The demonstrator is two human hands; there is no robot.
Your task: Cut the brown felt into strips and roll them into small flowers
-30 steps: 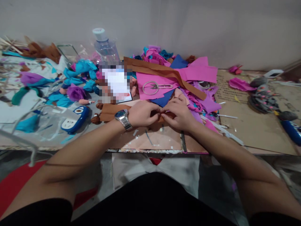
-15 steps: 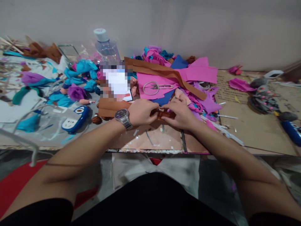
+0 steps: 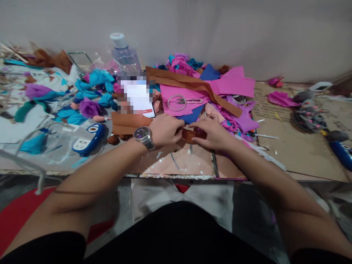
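My left hand (image 3: 167,130), with a watch (image 3: 142,134) on its wrist, is closed on the left end of a small strip of brown crepe paper (image 3: 189,136). At the strip's other end, the thumb and fingers of my right hand (image 3: 211,132) pinch it. The strip is held just above the table near its front edge. Behind my hands, thread snips (image 3: 189,100) lie on pink paper (image 3: 170,93). A longer brown strip (image 3: 220,99) crosses that pile, and another brown piece (image 3: 125,124) lies left of my left hand.
A clear bottle (image 3: 125,55) stands at the back beside a partly blurred phone (image 3: 149,110). Blue and purple paper flowers (image 3: 90,107) and a blue case (image 3: 89,141) lie to the left. On the right are cardboard (image 3: 291,154) and a grey pincushion-like lump (image 3: 309,116).
The brown strip between my hands shows more of its face, and my right fingers have spread slightly. The brown piece beside my left hand has shifted a little left.
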